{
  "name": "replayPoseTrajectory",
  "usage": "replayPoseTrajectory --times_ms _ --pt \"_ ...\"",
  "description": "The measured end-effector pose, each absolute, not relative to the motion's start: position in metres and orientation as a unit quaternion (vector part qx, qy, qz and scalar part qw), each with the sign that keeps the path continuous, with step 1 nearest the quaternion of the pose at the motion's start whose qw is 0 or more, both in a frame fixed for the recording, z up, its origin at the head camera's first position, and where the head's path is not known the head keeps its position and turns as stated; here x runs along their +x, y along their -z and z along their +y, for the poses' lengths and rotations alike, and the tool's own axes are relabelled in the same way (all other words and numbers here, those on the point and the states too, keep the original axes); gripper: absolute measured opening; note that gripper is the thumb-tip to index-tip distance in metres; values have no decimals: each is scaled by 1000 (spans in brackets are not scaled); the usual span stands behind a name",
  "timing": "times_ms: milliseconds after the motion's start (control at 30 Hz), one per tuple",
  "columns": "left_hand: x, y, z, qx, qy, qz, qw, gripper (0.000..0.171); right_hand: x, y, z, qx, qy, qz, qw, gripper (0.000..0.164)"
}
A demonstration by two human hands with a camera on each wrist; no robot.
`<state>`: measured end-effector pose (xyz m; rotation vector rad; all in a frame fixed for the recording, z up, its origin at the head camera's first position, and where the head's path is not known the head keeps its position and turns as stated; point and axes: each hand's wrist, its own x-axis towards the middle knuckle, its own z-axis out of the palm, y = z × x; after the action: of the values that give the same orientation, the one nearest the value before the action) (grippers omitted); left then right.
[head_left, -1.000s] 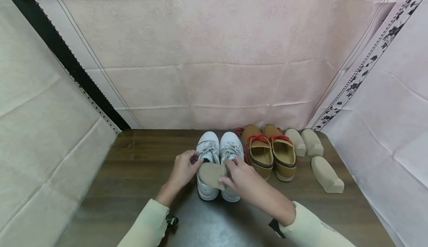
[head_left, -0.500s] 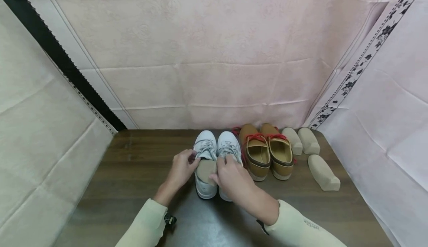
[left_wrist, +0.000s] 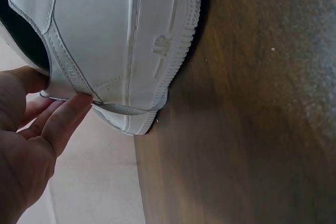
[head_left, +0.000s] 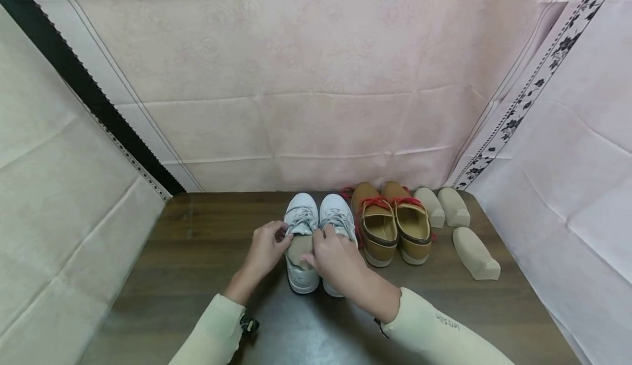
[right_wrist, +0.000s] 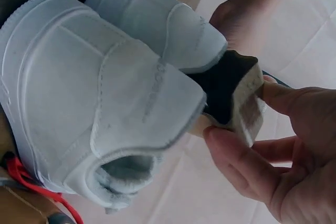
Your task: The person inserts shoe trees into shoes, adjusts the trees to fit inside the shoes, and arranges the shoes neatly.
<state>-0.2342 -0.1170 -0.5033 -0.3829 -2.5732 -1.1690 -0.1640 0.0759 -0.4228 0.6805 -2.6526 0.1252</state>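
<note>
Two white lace-up sneakers stand side by side on the wooden surface, toes toward the back. My left hand [head_left: 265,248] pinches the collar edge of the left sneaker [head_left: 302,282] near its laces; the left wrist view shows thumb and fingers on that edge of the sneaker [left_wrist: 94,30]. My right hand [head_left: 338,260] holds a beige, shoe-shaped insert [head_left: 296,248] at the left sneaker's opening, its front part hidden inside. In the right wrist view, thumb and fingers grip the back end of the hollow, dark-lined insert [right_wrist: 248,100]. The right sneaker [head_left: 336,207] lies partly under my right hand.
Right of the sneakers stands a pair of tan shoes [head_left: 416,252] with red laces [head_left: 377,201]. Three more beige inserts [head_left: 475,254] lie at the far right of the wooden surface [head_left: 207,277]. Pale cloth [head_left: 316,129] hangs along the back and both sides.
The insert, earlier held above the sneakers, has moved left and down into the left sneaker's opening with my right hand. My left hand keeps its hold. The view has shifted slightly.
</note>
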Motion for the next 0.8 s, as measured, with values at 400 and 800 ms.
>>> replayPoseTrajectory --times_ms 400,800 --pt "-234 500 -121 -119 424 -892 107 14 -187 408 92 272 -177 -945 40 47" --pt "-233 501 -122 -120 420 -893 113 15 -199 417 101 359 -253 -898 36 37"
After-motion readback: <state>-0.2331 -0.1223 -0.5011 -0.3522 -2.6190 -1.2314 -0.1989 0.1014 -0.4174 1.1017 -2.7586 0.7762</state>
